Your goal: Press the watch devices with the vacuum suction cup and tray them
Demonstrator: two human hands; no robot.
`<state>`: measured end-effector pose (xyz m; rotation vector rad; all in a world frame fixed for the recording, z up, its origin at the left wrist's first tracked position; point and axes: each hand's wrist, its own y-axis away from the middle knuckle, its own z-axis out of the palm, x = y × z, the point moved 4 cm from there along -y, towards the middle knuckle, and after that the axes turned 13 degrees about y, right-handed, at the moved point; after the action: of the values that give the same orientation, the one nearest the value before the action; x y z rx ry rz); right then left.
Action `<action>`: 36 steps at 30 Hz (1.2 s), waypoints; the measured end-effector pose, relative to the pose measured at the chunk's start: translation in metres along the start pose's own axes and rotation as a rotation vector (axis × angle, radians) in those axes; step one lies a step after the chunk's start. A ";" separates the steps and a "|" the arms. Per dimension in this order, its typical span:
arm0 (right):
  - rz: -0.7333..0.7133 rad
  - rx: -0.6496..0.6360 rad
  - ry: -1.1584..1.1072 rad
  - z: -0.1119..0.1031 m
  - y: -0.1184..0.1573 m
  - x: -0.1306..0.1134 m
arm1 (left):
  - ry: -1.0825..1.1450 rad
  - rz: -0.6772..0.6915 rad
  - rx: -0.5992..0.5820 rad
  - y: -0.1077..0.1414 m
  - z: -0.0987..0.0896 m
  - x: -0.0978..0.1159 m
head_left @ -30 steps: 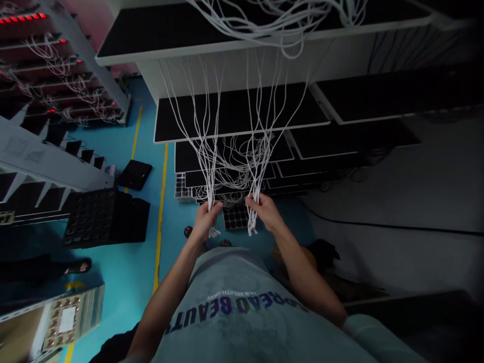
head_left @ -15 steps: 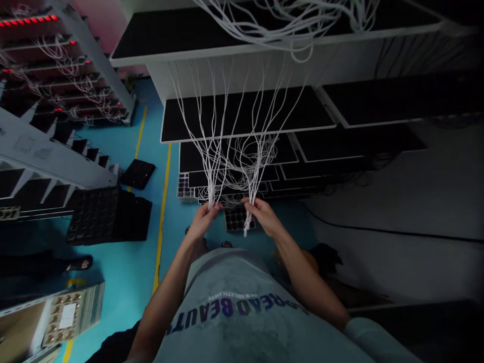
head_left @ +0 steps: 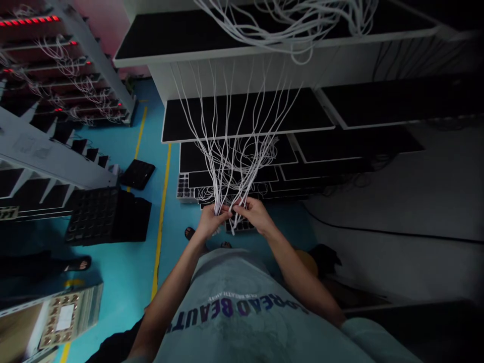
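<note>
Two bunches of thin white cables fan down from under an upper shelf, in front of a dark shelf. My left hand is closed round the lower part of the left cable bunch. My right hand pinches the right cable bunch, whose ends poke out below the fingers. Both hands are side by side, with the fingertips close together; whether they touch is hard to tell. The lower ends of the left bunch are mostly hidden by the hand.
More white cables lie heaped on the top shelf. Stacked black trays stand on the blue floor to the left, near a flat black tray. A dark cord runs along the right. A person's sandalled foot shows at left.
My two hands have come closer together, the right moving left and the left slightly right. The cable bunches have drawn nearer each other at their lower ends.
</note>
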<state>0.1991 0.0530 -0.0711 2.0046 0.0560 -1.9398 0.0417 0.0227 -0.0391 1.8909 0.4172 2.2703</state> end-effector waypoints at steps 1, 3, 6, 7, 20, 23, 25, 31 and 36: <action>0.010 0.014 0.016 -0.004 0.000 0.002 | 0.002 0.001 0.014 0.000 -0.002 0.000; 0.033 0.036 0.049 -0.011 0.000 0.007 | 0.008 0.004 0.036 0.001 -0.007 0.001; 0.055 0.037 0.093 -0.021 0.000 0.014 | 0.013 0.011 0.067 0.002 -0.012 0.002; 0.061 0.041 0.096 -0.023 0.000 0.016 | 0.012 0.012 0.074 0.002 -0.013 0.002; 0.023 -0.002 -0.036 0.010 -0.005 0.003 | -0.037 -0.022 -0.069 0.003 0.002 0.004; 0.019 0.015 0.008 0.015 -0.007 -0.001 | -0.033 0.000 -0.077 0.004 0.004 0.005; 0.017 0.025 0.049 0.014 -0.006 -0.001 | -0.027 0.030 -0.043 0.004 0.003 0.002; -0.003 0.055 0.073 0.009 -0.002 0.010 | 0.035 0.103 0.140 0.000 -0.007 -0.007; 0.032 0.269 0.203 -0.021 -0.003 0.033 | 0.182 0.125 0.265 0.000 -0.022 0.000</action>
<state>0.2208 0.0549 -0.1037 2.3538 -0.1961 -1.7970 0.0200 0.0204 -0.0430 1.8780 0.6734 2.5938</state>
